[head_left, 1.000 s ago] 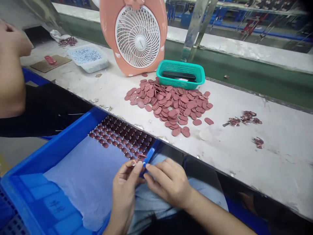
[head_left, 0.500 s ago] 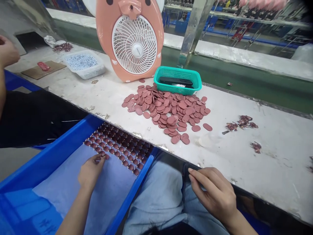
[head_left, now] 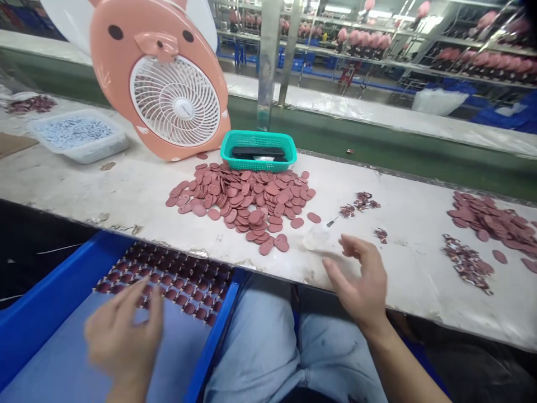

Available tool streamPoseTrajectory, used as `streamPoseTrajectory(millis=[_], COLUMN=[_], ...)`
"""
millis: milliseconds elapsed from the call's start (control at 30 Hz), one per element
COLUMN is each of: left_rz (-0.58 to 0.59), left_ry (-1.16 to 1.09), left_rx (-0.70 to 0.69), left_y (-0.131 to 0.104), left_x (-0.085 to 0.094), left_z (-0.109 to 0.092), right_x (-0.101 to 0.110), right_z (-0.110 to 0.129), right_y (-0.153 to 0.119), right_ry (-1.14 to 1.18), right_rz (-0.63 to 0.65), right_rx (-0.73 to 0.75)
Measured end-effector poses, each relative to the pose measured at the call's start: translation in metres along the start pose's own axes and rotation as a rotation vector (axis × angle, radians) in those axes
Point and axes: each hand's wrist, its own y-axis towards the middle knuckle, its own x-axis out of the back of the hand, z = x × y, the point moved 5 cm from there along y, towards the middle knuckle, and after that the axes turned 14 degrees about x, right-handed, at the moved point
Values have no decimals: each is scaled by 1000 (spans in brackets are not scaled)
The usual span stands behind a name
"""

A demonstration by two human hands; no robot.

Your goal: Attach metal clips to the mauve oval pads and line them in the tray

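Note:
My left hand (head_left: pixel 126 330), somewhat blurred, hovers over the blue bin (head_left: pixel 94 263). Its thumb and fingers are apart, and nothing shows between them. Under and beyond it, rows of small dark red pieces (head_left: pixel 180 291) with pale ends lie on a light blue sheet (head_left: pixel 54 358) inside the bin. Above the bench's front edge is my right hand (head_left: pixel 364 285), thumb and fingers spread, holding nothing visible. Just left of its fingertips lies a whitish translucent object (head_left: pixel 316 238) with a thin dark tip. A heap of reddish-brown oval discs (head_left: pixel 251 196) covers the middle of the bench.
Behind the discs are a green basket (head_left: pixel 258 165) with dark items and an orange animal-shaped fan (head_left: pixel 176 101). A white tub (head_left: pixel 79 134) of small bluish-white pieces stands left. Small dark clusters (head_left: pixel 361 204) and more discs (head_left: pixel 490 221) lie right.
My view has swung to the right. My left hand has drawn back from the rows and its fingers have parted. My right hand has risen over the bench edge and spread.

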Motion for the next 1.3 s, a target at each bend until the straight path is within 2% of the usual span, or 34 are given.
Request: streamPoseTrajectory(millis=[33, 67, 133, 200, 267, 333, 433, 500, 600, 667, 700, 767, 867, 1000, 1067, 1133, 1200, 1300], left_rz=[-187, -182, -28, 76, 159, 200, 190, 149, 16, -30, -9, 101, 287, 497, 596, 647, 679, 732], left_ry=[-5, 5, 29, 40, 29, -3, -63, -114, -227, -312, -360, -485, -687, -953, -1070, -1168, -1242, -1309], left_rx=[-202, -427, -712, -787, -763, -737, -737, -765, -955, -1095, -1104, -973, -582, -42, 156, 304, 431, 588], left_y=[-15, -32, -57, -68, -68, -68, -78, -92, -121, -137, -142, -146, -148, -155, -157, -157, -157, -161], left_x=[-4, -19, -54, -80, -94, -98, -90, -79, -61, -54, -54, -59, -74, -91, -93, -91, -87, -84], left_z=[-32, -65, -117, -147, -156, -151, -138, -134, -142, -149, -152, -157, -154, -142, -139, -140, -143, -150], right_x=[-6, -14, -28, -37, -40, -38, -30, -28, -31, -35, -37, -38, -36, -26, -13, 5, 25, 50], right_z=[-6, -11, -16, -17, -17, -15, -4, 9, 36, 53, 60, 68, 71, 63, 52, 39, 28, 20], right_y=[3, 6, 13, 21, 26, 26, 16, 7, -5, -15, -20, -27, -30, -39, -45, -47, -43, -33], right_ry=[13, 45, 135, 220, 294, 371, 534, 668, 912, 1177, 1307, 1469, 1458, 1354, 1238, 1033, 822, 704], right_rz=[43, 93, 169, 185, 183, 170, 139, 172, 328, 413, 413, 332, 212, 299, 392, 474, 497, 380], right_rx=[-70, -141, -251, -300, -317, -335, -396, -435, -497, -673, -785, -963, -979, -887, -819, -718, -588, -445])
